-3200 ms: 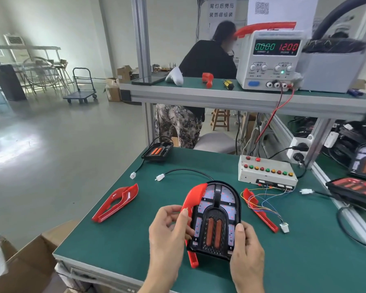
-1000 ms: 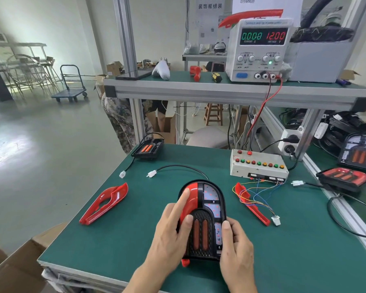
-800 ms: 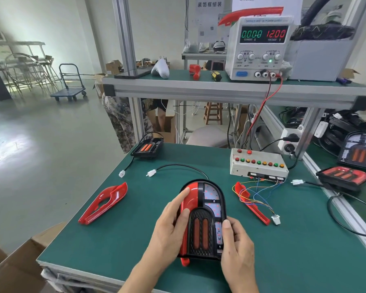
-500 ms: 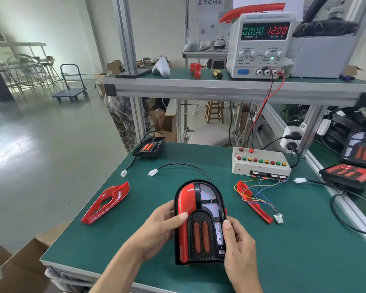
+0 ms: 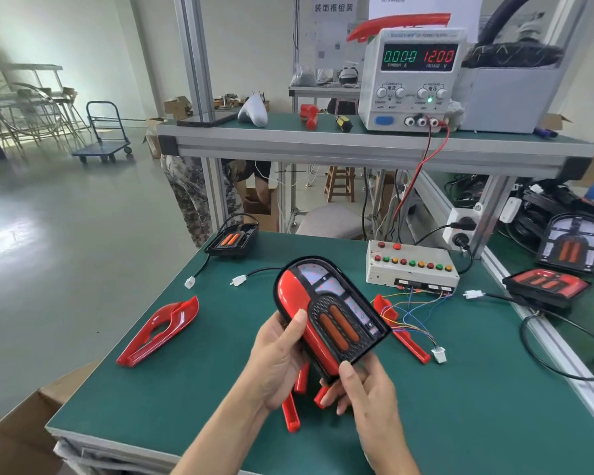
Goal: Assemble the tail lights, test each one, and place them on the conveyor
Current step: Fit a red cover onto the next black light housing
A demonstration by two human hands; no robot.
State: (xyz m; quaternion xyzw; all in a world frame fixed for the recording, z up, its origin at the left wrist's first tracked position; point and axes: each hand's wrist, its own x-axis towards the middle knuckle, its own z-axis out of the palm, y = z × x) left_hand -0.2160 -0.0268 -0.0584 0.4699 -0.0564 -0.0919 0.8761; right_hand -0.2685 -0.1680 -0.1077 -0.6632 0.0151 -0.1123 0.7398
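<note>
both hands [image 5: 278, 358] grip the tail light [image 5: 330, 317] above the table [image 5: 477, 423].

A blue cart [image 5: 101, 145] stands on the floor at left; a wooden stool [image 5: 339, 184] sits behind the bench.

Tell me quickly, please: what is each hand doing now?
Left hand: holding the tail light at its left edge.
Right hand: holding the same tail light at its near end.
</note>
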